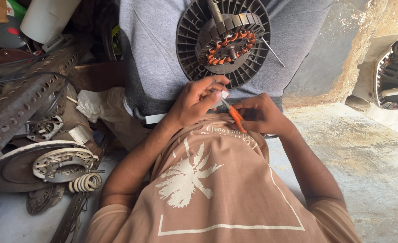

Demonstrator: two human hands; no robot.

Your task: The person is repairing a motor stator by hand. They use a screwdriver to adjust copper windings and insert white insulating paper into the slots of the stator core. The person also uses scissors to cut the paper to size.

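Observation:
My left hand (194,102) is raised in front of my tan shirt, its fingers pinched on a small white piece (223,95). My right hand (258,116) sits just beside it and grips an orange-handled tool (236,118), whose tip points up toward the left fingers. Just beyond both hands, a round black fan motor housing (194,49) rests on grey fabric (154,54). It has orange-copper windings (228,42) at its centre, and a thin metal rod (273,53) sticks out on its right.
At the left lies a heap of scrap: perforated metal bars (23,96), a round motor plate with a stator (50,164), a coiled spring (85,182), crumpled plastic (102,105) and a white tube (48,18). Worn concrete floor (365,157) is at the right, with a fan casing (394,74) by the wall.

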